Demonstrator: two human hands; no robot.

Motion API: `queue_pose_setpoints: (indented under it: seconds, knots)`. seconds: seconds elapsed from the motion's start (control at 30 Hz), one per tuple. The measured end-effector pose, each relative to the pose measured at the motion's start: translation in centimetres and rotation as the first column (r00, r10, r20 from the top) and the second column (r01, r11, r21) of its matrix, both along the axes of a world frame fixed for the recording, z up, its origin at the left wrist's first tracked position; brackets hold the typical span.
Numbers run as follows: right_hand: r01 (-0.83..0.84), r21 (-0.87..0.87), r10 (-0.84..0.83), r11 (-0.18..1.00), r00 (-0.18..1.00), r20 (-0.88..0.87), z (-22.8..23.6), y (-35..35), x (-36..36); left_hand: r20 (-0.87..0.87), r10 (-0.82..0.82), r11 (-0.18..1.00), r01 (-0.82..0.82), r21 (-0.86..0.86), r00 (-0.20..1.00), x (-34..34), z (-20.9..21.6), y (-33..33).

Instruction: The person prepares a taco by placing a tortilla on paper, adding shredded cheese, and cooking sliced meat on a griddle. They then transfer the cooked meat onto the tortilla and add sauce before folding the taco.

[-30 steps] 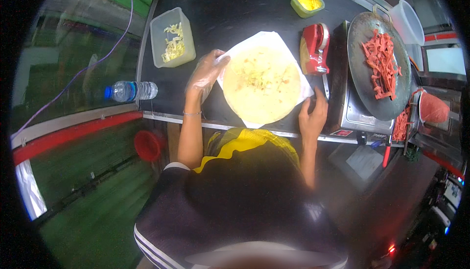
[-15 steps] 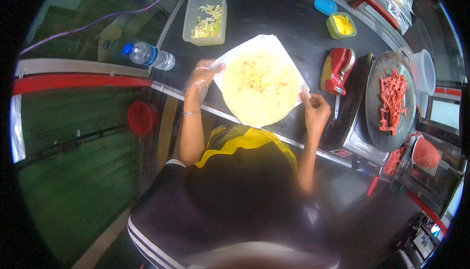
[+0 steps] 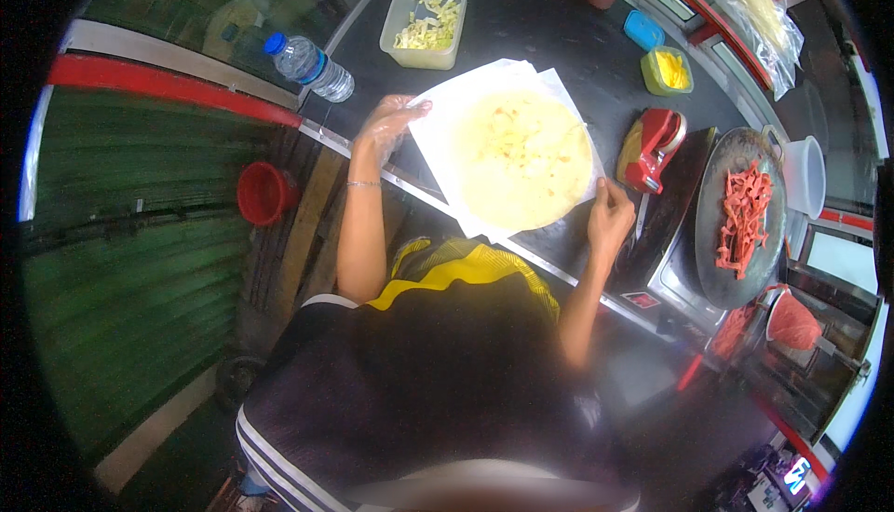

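Head view: the left hand (image 3: 386,126), wearing a clear plastic glove, is pinching the left edge of a sheet of white paper (image 3: 445,130) between thumb and fingers, while the bare right hand (image 3: 611,214) is closing its fingertips on the sheet's right corner. A round, pale flatbread (image 3: 521,163) with scattered bits across its top is lying on the paper between the two hands, over the near edge of the black counter (image 3: 540,19); whether the sheet is resting there or hanging just above, one cannot tell. Beyond the left hand, a clear plastic box (image 3: 402,0) is holding pale shreds (image 3: 433,26), and a water bottle (image 3: 317,70) is lying on its side to the left. Near the right hand, a red tape dispenser (image 3: 652,149) is sitting beside a stove (image 3: 666,275), where a dark round pan (image 3: 712,168) is carrying red strips (image 3: 743,219). Farther back, a small tub (image 3: 658,82) is holding something yellow beside a blue lid (image 3: 644,30).
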State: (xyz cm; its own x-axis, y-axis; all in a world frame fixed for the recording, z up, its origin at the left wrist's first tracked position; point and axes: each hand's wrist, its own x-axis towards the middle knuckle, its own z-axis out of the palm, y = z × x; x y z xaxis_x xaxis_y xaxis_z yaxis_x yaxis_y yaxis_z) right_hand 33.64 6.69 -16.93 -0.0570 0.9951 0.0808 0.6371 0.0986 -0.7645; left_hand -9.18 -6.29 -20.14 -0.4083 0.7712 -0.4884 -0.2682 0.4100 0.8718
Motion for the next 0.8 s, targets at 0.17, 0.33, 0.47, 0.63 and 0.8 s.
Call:
queue_pose_setpoints:
  seconds: [0.17,0.33,0.47,0.63,0.8]
  knots:
    - [0.051,-0.093,-0.047,0.994,0.998,0.04,0.7,-0.3,0.5,-0.332,0.111,0.993,-0.116,0.005,0.937,-0.2,1.5,0.3]
    - [0.038,-0.054,-0.04,0.998,0.999,-0.033,0.6,-0.8,0.4,-0.851,0.176,0.982,-0.145,0.119,0.495,3.5,3.7,0.8]
    - [0.059,-0.094,-0.067,0.994,0.994,-0.082,0.2,-0.8,0.5,-0.793,-0.079,0.997,0.037,-0.071,0.604,7.0,4.4,0.4]
    - [0.05,-0.058,-0.054,0.997,0.996,-0.07,0.1,-0.8,0.6,-0.649,-0.047,0.995,-0.019,-0.094,0.759,7.7,4.1,0.6]
    - [0.061,-0.045,-0.064,0.997,0.995,-0.076,0.3,-1.2,0.3,-0.698,-0.065,0.992,-0.029,-0.121,0.714,6.4,2.8,0.2]
